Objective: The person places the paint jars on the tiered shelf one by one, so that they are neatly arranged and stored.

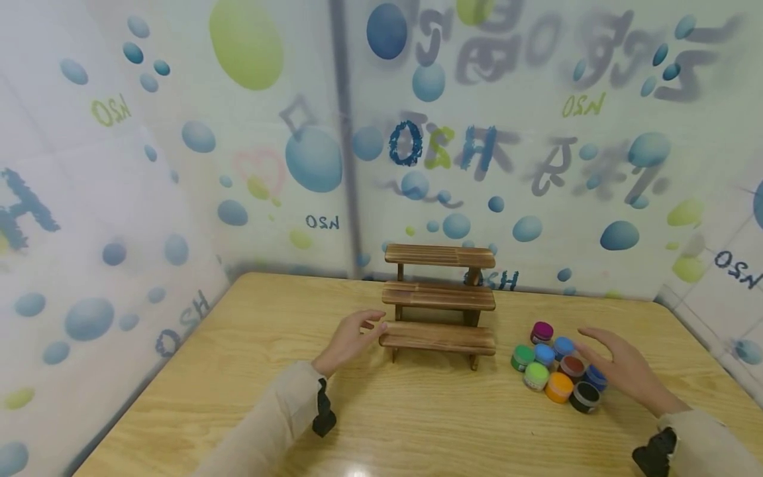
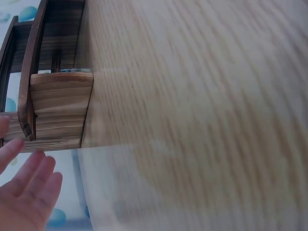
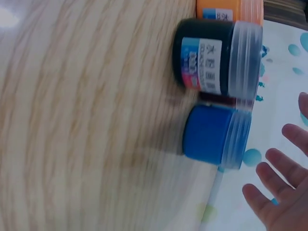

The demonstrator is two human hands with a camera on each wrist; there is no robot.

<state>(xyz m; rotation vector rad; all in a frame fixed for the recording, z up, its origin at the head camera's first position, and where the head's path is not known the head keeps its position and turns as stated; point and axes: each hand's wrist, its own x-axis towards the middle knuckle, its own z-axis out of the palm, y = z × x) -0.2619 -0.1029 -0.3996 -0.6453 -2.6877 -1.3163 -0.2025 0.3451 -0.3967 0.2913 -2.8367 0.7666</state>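
A brown wooden three-tier stand (image 1: 438, 336) rests near the back of the table. My left hand (image 1: 352, 338) is at the left end of its lowest tier, fingers loosely bent and gripping nothing. In the left wrist view, the fingertips (image 2: 50, 180) show beside the stand's end. Several small paint jars cluster to the right of the stand, among them a black jar (image 3: 207, 57), a dark blue jar (image 3: 211, 134), an orange jar (image 1: 559, 388) and a purple jar (image 1: 542, 332). Over the cluster's right side hovers my right hand (image 1: 626, 371), fingers spread and holding nothing.
The light wood table (image 1: 238, 344) backs onto a pale curtain (image 1: 274, 132) printed with bubbles and letters. Green jars (image 1: 523, 358) stand on the cluster's left side, closest to the stand. Dark straps (image 1: 324, 411) circle the wrists.
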